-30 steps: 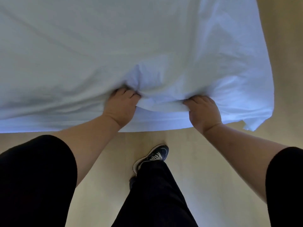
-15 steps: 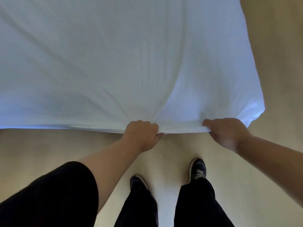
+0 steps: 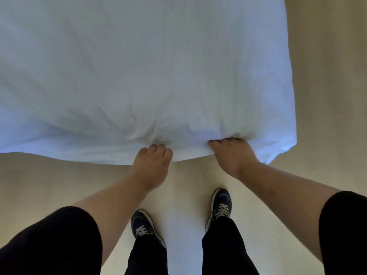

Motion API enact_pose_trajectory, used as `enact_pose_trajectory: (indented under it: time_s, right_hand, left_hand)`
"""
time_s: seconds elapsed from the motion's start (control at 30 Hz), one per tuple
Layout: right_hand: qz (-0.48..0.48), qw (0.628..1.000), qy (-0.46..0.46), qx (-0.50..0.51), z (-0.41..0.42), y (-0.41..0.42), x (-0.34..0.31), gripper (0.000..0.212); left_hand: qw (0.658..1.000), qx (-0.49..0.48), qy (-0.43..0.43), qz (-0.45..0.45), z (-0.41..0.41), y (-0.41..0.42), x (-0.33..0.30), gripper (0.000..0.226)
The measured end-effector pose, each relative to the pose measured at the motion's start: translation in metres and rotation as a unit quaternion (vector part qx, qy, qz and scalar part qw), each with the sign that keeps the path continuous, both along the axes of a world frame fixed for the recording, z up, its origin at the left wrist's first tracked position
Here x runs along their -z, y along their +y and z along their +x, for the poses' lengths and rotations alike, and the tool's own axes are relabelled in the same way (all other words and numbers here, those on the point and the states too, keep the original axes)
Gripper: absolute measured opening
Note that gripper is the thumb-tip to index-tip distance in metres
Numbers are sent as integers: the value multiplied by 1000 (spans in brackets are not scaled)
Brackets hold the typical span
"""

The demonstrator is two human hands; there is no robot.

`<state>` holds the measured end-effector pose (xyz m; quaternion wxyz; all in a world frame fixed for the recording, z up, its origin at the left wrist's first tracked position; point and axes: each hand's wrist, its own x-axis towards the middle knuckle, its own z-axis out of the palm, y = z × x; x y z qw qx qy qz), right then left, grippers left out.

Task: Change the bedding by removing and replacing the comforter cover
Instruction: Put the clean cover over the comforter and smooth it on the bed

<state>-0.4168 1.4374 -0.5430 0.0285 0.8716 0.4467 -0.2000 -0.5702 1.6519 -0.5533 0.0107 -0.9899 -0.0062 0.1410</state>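
Observation:
A white comforter cover [image 3: 139,66] fills the upper part of the head view, and its near edge hangs in front of me. My left hand [image 3: 152,165] is at that edge near the middle, fingers curled into the fabric. To the right of it, my right hand [image 3: 230,155] grips the same edge with its fingertips tucked under a bunched fold. The cover's right corner [image 3: 286,147] hangs just beyond my right hand. What lies under the fabric is hidden.
Beige floor [image 3: 59,181] spreads below the cover and along its right side. My two dark sneakers [image 3: 220,205] stand on it beneath my hands, with black trouser legs and black sleeves at the bottom of the view.
Both hands drew the edge toward me, then pushed forward again, so the fabric bunches above them. My feet now stand side by side. The hands sit closer together.

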Motion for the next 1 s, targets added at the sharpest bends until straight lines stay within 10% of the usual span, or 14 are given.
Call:
enact_pose_trajectory:
  time_s: [0.17,0.47,0.63,0.67,0.83,1.0]
  right_hand:
    - [190,966,-173,13,28,-68,-9,38]
    - [236,883,-138,380,48,-140,26,16]
    - [473,583,125,649,46,-117,5,21]
    - [493,580,132,635,44,-120,-5,22]
    - [426,875,37,230,66,-193,-54,44]
    - [225,973,-2,53,80,-219,-36,57]
  left_hand:
    - [975,102,-192,-46,62,-72,5,33]
    - [982,49,-182,2,133,-121,15,33]
    - [974,29,-158,-159,125,-153,-10,30]
    - [973,9,-142,-180,123,-158,-20,31]
    - [987,-8,19,-157,124,-157,-70,66]
    - [992,44,88,-77,123,-174,-58,29]
